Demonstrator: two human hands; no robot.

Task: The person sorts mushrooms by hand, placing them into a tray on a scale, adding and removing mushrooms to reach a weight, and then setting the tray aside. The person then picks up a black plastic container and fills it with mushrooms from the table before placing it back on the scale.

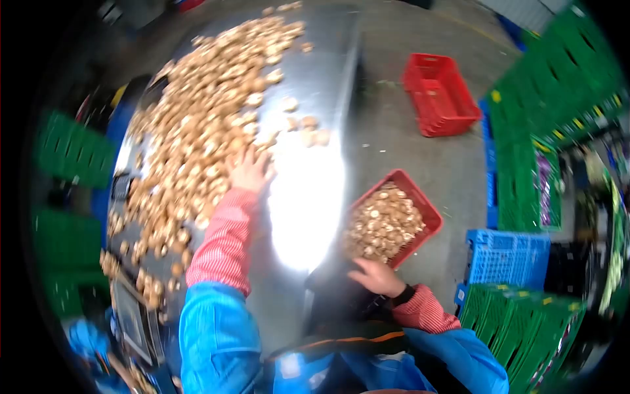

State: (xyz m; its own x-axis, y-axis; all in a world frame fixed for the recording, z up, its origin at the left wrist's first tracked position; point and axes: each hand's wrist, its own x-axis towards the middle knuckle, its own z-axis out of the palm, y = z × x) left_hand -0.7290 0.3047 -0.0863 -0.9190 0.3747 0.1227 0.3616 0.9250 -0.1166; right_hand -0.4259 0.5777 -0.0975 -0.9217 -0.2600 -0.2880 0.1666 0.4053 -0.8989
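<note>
Many brown mushrooms are heaped on a shiny metal table. My left hand reaches over the right side of the heap, fingers spread, touching or just above the mushrooms there. A few loose ones lie to the right of its fingertips. My right hand is at the near edge of a red crate filled with mushrooms, right of the table. Its fingers point left and are partly blurred; whether they hold anything is unclear.
An empty-looking red crate stands on the floor ahead. Green crates and a blue crate are stacked on the right, more green crates on the left. A framed scale-like device and a person's blue sleeve are lower left.
</note>
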